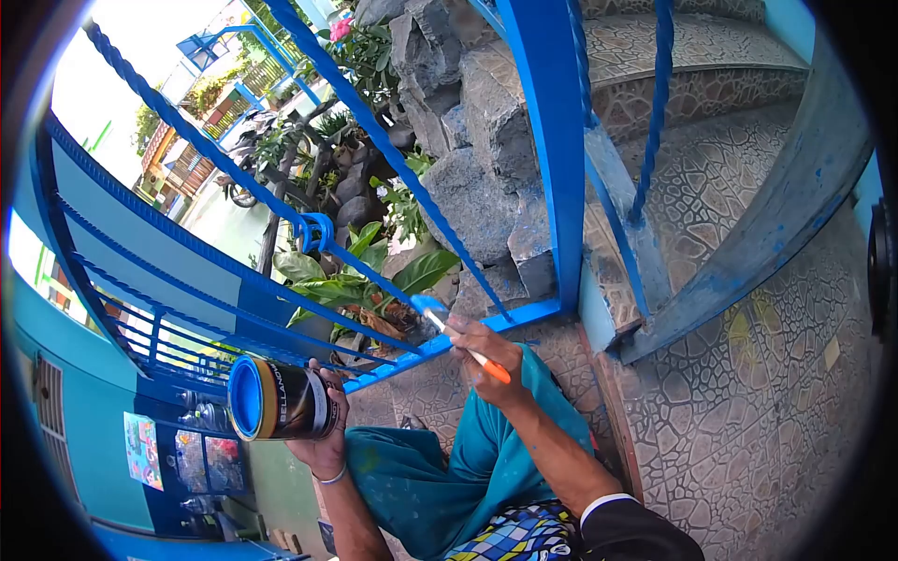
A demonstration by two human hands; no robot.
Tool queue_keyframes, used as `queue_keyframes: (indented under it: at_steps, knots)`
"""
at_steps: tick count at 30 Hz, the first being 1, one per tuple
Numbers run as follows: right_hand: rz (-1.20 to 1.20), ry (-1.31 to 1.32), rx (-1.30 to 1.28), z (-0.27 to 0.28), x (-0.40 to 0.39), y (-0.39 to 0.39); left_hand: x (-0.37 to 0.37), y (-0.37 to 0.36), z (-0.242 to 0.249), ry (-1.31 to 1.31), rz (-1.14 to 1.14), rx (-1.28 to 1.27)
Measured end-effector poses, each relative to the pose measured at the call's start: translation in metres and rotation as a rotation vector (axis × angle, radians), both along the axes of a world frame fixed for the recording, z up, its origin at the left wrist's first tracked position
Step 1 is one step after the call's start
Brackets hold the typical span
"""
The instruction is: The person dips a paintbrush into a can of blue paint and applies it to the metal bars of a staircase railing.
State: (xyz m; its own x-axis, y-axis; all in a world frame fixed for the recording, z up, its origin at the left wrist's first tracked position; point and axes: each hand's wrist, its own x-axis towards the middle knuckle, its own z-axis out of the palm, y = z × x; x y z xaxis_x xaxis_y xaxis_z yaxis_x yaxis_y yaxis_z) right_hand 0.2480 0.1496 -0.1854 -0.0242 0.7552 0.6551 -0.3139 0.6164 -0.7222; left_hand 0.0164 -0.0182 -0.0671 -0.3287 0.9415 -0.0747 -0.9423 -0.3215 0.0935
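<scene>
My left hand point(327, 438) is wrapped round a paint can point(297, 400) with a dark label, its mouth tipped toward the left and showing blue paint point(246, 396). In my right hand point(486, 353) is a paintbrush point(489, 366) with an orange handle end, gripped between thumb and fingers. Its blue-coated bristles point(428, 305) are right at the lower part of a twisted blue railing bar point(379, 280). Below the brush runs the blue bottom rail point(449, 346), which meets a broad blue post point(554, 168).
Rocks point(482, 178) and leafy plants point(421, 273) lie behind the railing. To the right, stone-patterned steps point(692, 56) rise beside a curved grey metal stringer point(758, 252) with blue spots. My legs in teal trousers point(468, 467) are folded below my hands.
</scene>
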Motion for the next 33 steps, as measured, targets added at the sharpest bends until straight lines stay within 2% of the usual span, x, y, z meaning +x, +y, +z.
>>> queue_keyframes:
  at_steps: [2,5,10,13,16,20,27,33]
  knots:
    - [-0.103,-0.007,0.034,0.015,-0.003,0.011,0.002,0.002,0.000,0.030,0.012,0.006]
    - [-0.017,-0.004,0.108,0.010,-0.016,0.016,0.002,0.004,-0.002,0.038,0.032,-0.005]
    - [0.026,-0.300,0.206,-0.036,-0.017,-0.011,0.005,0.006,0.001,0.042,0.025,-0.010]
    - [0.126,-0.270,0.177,-0.036,-0.005,-0.014,0.002,0.004,-0.002,0.039,0.038,-0.025]
    - [-0.019,-0.072,0.187,-0.005,-0.007,-0.003,0.003,0.004,-0.001,0.016,0.034,-0.027]
    - [-0.099,-0.049,0.277,0.020,-0.025,0.019,0.007,0.004,0.004,0.022,0.035,-0.022]
    - [0.153,-0.016,0.096,0.001,-0.011,-0.001,0.003,0.002,0.001,0.050,0.027,-0.011]
    - [0.171,0.379,-0.320,0.041,-0.011,0.004,0.005,0.005,0.000,0.046,0.015,-0.012]
